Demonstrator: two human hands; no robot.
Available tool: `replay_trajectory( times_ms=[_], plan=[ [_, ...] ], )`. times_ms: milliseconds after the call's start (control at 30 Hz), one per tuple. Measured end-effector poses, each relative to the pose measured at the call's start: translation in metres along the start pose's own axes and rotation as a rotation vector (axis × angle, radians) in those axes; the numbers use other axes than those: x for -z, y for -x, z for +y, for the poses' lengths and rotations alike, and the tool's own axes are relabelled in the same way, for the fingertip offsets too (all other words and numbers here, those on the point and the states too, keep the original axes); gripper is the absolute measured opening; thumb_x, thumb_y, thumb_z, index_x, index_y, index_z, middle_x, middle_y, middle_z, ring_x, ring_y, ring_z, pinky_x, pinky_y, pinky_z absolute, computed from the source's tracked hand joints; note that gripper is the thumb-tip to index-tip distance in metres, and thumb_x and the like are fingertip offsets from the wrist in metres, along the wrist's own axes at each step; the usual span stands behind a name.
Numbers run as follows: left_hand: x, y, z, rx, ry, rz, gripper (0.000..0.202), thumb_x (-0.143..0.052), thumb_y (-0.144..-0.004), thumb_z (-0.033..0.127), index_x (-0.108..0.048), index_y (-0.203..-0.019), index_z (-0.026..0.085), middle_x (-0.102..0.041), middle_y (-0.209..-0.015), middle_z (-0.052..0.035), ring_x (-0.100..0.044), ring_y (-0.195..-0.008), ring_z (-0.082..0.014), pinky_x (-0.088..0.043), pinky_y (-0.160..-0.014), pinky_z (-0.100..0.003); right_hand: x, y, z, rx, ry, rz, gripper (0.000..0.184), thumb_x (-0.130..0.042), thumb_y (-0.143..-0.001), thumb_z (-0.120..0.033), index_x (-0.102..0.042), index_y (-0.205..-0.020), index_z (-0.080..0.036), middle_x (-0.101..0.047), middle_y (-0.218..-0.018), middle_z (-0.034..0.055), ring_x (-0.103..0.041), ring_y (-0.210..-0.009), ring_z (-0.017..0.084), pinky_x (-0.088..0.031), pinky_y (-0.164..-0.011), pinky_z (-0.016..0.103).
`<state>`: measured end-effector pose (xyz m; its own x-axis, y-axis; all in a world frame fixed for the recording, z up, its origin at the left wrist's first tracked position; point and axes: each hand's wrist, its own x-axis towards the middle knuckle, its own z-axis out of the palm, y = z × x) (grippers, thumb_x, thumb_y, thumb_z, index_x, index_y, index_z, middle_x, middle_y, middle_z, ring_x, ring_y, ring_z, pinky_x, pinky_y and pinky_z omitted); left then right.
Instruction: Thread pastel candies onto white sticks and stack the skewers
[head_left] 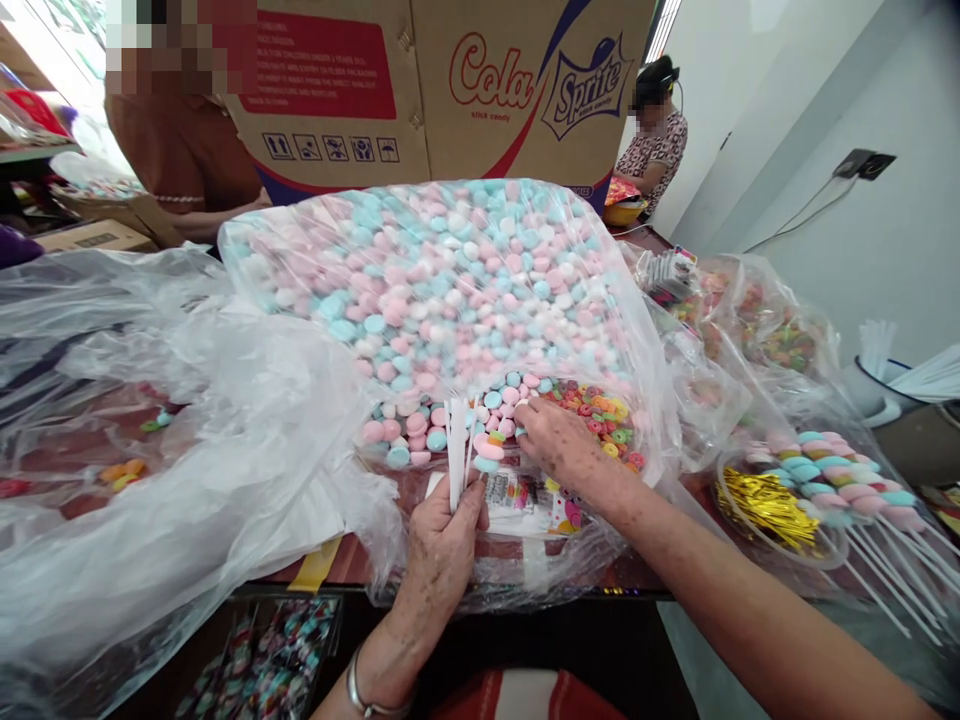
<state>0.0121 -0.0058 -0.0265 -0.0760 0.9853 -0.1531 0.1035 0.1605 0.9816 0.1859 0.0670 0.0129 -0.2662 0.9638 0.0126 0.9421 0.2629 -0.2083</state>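
My left hand [446, 535] is closed around a bundle of thin white sticks [454, 450] held upright. One stick in that grip carries pink and blue marshmallows [487, 455] with a small green and orange ring candy among them. To the right, my right hand [555, 440] has its fingers curled down onto marshmallows at the front of the pile; its fingertips are partly hidden. Loose pink, blue and white marshmallows [416, 430] lie in front of the big clear bag [450, 270] full of them. Colourful ring candies [600, 415] lie beyond my right wrist.
Finished marshmallow sticks [840, 475] lie at right by a tub of gold twist ties [772, 510]. A pot [907, 400] holds more white sticks. Crumpled plastic [187, 450] covers the left. A large carton [450, 90] stands behind. Two people sit at the back.
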Motion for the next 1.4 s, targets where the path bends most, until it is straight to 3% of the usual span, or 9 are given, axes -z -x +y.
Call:
replay_trajectory(
  times_ms=[133, 233, 400, 567, 800, 900, 1033, 1133, 1400],
  plan=[
    [0.0, 0.0, -0.003, -0.002, 0.022, 0.007, 0.033, -0.066, -0.082, 0.049, -0.068, -0.079, 0.016, -0.05, -0.05, 0.0048, -0.038, -0.044, -0.01, -0.029, -0.041, -0.02, 0.003, 0.002, 0.017, -0.098, -0.313, 0.1, 0.019, -0.054, -0.083, -0.013, -0.065, -0.097, -0.018, -0.069, -0.089, 0.005, -0.061, -0.076, 0.019, -0.045, -0.07, 0.029],
    [0.0, 0.0, -0.003, 0.0, 0.029, -0.005, 0.033, -0.065, -0.082, 0.049, -0.069, -0.081, 0.016, -0.05, -0.05, 0.0049, -0.038, -0.044, -0.01, -0.029, -0.041, -0.02, 0.001, 0.009, 0.03, -0.036, -0.477, 0.217, 0.024, -0.054, -0.085, -0.016, -0.064, -0.107, -0.021, -0.07, -0.099, 0.0031, -0.063, -0.084, 0.018, -0.046, -0.076, 0.028],
    [-0.001, 0.002, 0.003, 0.007, 0.0, -0.021, 0.029, -0.064, -0.085, 0.044, -0.067, -0.076, 0.016, -0.044, -0.048, 0.0066, -0.032, -0.043, -0.0084, -0.024, -0.039, -0.02, -0.01, 0.023, 0.029, 0.193, -0.229, 0.162, 0.018, -0.05, -0.09, -0.01, -0.065, -0.097, -0.018, -0.065, -0.099, 0.0077, -0.06, -0.094, 0.022, -0.047, -0.085, 0.033],
    [-0.001, 0.003, 0.007, 0.024, -0.01, -0.022, 0.028, -0.062, -0.085, 0.043, -0.067, -0.082, 0.016, -0.041, -0.049, 0.0076, -0.029, -0.043, -0.0088, -0.021, -0.04, -0.021, -0.02, 0.027, 0.02, 0.273, 0.026, 0.142, 0.018, -0.049, -0.091, -0.005, -0.063, -0.097, -0.015, -0.066, -0.101, 0.0126, -0.057, -0.099, 0.026, -0.047, -0.087, 0.035],
    [-0.002, 0.001, 0.003, -0.003, -0.026, -0.016, 0.033, -0.064, -0.083, 0.05, -0.066, -0.078, 0.017, -0.049, -0.053, 0.0054, -0.034, -0.046, -0.0103, -0.026, -0.044, -0.023, -0.027, 0.022, 0.022, 0.362, 0.002, 0.153, 0.018, -0.05, -0.094, -0.009, -0.067, -0.098, -0.016, -0.068, -0.095, 0.0105, -0.057, -0.097, 0.024, -0.047, -0.09, 0.036],
    [-0.002, 0.001, 0.002, -0.02, -0.047, -0.027, 0.032, -0.062, -0.085, 0.049, -0.066, -0.081, 0.017, -0.051, -0.054, 0.0045, -0.036, -0.047, -0.0114, -0.028, -0.046, -0.023, -0.021, 0.019, 0.027, 0.184, -0.252, 0.199, 0.016, -0.057, -0.088, -0.011, -0.069, -0.096, -0.017, -0.071, -0.094, 0.0088, -0.061, -0.096, 0.024, -0.048, -0.09, 0.038],
    [0.0, 0.001, 0.009, -0.076, -0.144, -0.113, 0.03, -0.057, -0.089, 0.044, -0.066, -0.077, 0.018, -0.051, -0.056, 0.0036, -0.041, -0.053, -0.0133, -0.031, -0.051, -0.024, -0.007, 0.018, 0.032, -0.119, -1.075, 0.251, 0.027, -0.072, -0.08, -0.033, -0.068, -0.103, -0.02, -0.074, -0.095, 0.0036, -0.068, -0.086, 0.021, -0.055, -0.077, 0.035],
    [0.001, 0.002, 0.015, -0.119, -0.214, -0.164, 0.03, -0.054, -0.089, 0.042, -0.07, -0.08, 0.018, -0.049, -0.056, 0.0033, -0.043, -0.057, -0.0151, -0.032, -0.055, -0.025, 0.002, 0.018, 0.033, -0.237, -1.568, 0.219, 0.036, -0.083, -0.068, -0.037, -0.066, -0.095, -0.02, -0.075, -0.086, 0.002, -0.071, -0.074, 0.019, -0.057, -0.065, 0.032],
    [0.0, 0.002, 0.015, -0.131, -0.247, -0.191, 0.031, -0.051, -0.091, 0.042, -0.07, -0.082, 0.019, -0.045, -0.055, 0.004, -0.04, -0.057, -0.0152, -0.031, -0.055, -0.025, 0.008, 0.018, 0.028, -0.238, -1.744, 0.199, 0.03, -0.088, -0.065, -0.034, -0.07, -0.085, -0.019, -0.076, -0.079, 0.0014, -0.073, -0.074, 0.019, -0.062, -0.069, 0.033]
  ],
)
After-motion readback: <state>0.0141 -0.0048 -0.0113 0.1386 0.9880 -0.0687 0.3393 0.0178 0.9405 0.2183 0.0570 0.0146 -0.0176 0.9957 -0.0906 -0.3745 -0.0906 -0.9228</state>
